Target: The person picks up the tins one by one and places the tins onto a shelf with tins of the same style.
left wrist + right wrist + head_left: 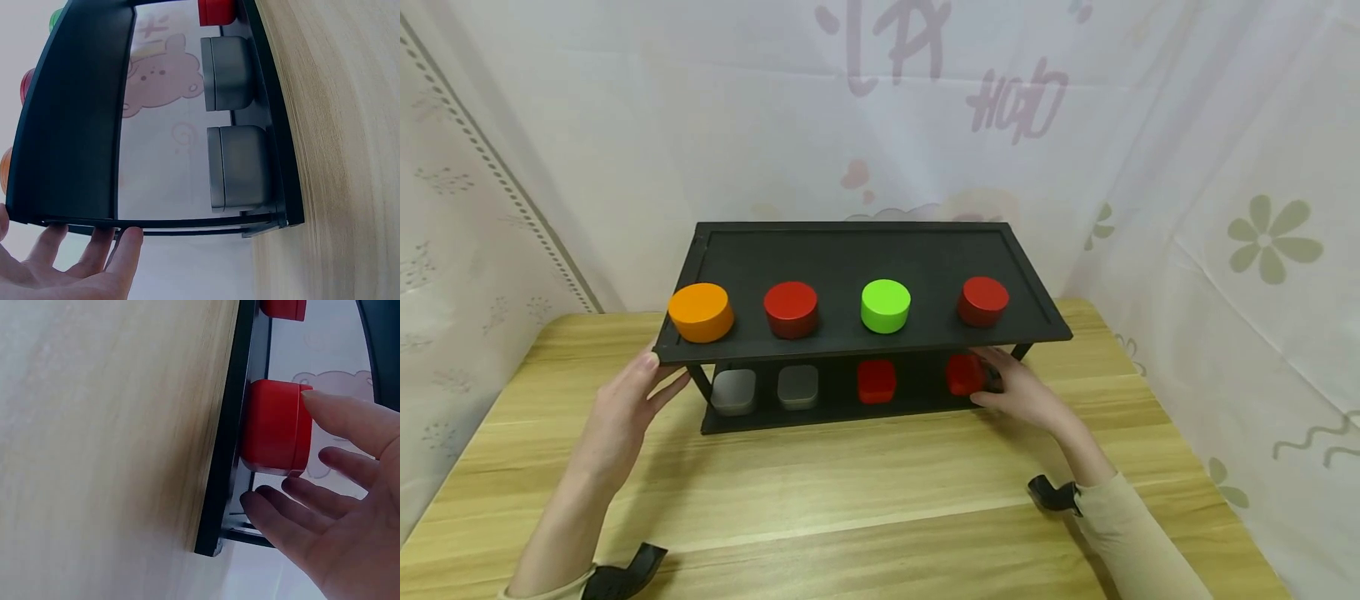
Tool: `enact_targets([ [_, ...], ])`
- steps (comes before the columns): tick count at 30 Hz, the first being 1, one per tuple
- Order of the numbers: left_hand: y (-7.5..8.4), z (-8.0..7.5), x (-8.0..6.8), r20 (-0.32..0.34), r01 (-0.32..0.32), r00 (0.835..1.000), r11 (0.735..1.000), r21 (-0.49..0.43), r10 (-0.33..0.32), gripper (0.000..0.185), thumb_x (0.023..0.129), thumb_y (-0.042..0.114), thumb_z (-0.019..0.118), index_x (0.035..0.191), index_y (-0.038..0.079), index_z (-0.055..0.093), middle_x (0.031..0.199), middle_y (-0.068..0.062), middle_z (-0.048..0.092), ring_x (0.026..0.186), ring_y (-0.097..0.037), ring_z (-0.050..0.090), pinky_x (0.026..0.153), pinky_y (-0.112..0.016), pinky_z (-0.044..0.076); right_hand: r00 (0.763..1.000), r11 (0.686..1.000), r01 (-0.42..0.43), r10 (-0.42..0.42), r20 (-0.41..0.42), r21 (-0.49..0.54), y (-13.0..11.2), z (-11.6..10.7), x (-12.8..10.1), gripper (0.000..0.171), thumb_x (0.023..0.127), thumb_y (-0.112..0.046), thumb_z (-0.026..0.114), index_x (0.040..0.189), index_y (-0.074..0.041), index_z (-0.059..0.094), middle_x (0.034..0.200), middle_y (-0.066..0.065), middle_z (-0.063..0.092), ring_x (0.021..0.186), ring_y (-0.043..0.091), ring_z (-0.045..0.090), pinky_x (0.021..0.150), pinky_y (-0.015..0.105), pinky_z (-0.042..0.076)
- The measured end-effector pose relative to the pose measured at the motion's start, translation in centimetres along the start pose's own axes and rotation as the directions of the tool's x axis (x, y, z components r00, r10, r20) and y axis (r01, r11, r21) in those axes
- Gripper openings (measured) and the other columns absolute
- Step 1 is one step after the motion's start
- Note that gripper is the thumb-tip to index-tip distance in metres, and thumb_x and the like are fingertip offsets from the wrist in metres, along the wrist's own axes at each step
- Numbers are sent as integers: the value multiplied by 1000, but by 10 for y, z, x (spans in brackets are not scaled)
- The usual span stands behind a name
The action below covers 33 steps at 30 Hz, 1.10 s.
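A black two-tier shelf (pixel 850 250) stands on the table. My left hand (pixel 628 408) grips the left end of its top board, thumb by the upper corner and fingers (pixel 128 250) against the end frame below. On the lower tier, my right hand (pixel 350 506) is spread around the rightmost red box (pixel 275 428), a rounded square with a lid. Its thumb touches the lid's edge; the other fingers lie loosely beyond the far side, and firm contact there cannot be made out. Left of that box sits another red box (pixel 876 382), then two grey boxes (pixel 733 392).
Along the top board's front stand an orange round box (pixel 702 313), a red one (pixel 791 310), a green one (pixel 885 307) and another red one (pixel 982 302). Wood table (pixel 850 517) extends in front. A patterned white curtain (pixel 775 125) hangs behind.
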State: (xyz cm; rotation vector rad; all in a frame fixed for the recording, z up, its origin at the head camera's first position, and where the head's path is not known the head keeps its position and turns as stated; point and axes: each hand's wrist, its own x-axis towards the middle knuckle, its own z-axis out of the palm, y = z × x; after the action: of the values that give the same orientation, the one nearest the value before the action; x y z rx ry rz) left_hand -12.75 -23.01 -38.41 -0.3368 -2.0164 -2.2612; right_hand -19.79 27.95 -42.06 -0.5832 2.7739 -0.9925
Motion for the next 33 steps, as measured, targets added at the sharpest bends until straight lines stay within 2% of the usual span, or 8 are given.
enact_targets([
  [4,-1,1,1,-5,-8,1000,1000,-21,8,44,113,16,36,154,7,47,150,13,56,126,-1,61,102,-14,55,1000,1000,-1,0,-22,-30,-3,-1,-4,77,92,-8,75,159,-11,38,160,21,41,142,43,47,99,55,60],
  [8,-2,3,1,-15,-5,1000,1000,-2,5,44,113,17,36,154,7,48,149,12,56,126,-1,60,103,-13,54,999,999,3,-5,-35,-52,-6,-3,-9,75,93,-10,74,159,-12,39,160,20,41,144,43,45,100,57,59],
  [23,1,4,2,-25,-16,1000,1000,-22,15,44,113,19,36,152,4,49,144,9,59,125,-2,61,104,-13,53,993,992,58,-68,-97,-109,-17,-8,-23,70,93,-13,76,156,-18,45,158,12,46,147,36,42,112,60,48],
  [33,2,3,1,-1,0,1000,1000,-7,0,45,113,19,35,155,5,45,151,12,55,128,1,59,104,-12,52,976,973,131,-161,-149,-191,-20,-6,-31,63,89,-9,80,146,-7,55,149,17,56,138,37,53,109,58,52],
])
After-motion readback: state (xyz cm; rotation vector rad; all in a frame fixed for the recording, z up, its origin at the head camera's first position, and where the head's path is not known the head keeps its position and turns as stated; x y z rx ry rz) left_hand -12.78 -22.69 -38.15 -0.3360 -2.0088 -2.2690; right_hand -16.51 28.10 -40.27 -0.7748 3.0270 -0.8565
